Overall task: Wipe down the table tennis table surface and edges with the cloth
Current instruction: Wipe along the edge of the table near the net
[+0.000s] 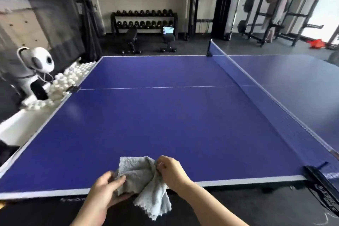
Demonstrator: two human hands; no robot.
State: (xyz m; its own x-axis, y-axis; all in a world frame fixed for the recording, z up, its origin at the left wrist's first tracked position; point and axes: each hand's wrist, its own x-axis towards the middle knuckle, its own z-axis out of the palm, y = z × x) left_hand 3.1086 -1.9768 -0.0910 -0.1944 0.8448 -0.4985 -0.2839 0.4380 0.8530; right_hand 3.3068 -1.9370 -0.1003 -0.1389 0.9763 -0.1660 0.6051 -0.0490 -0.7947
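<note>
Grey cloth held over the near edge of the table.
I judge it soft, light and floppy, one end drooping below the edge; the left hand grips its bunched side, the right hand pinches the other. I'd wad it into one palm.

1. Your head camera looks from the near long edge of the table tennis table, facing forward and down across it.
2. It sits close; the near edge crosses the bottom, the net slants away right.
</note>
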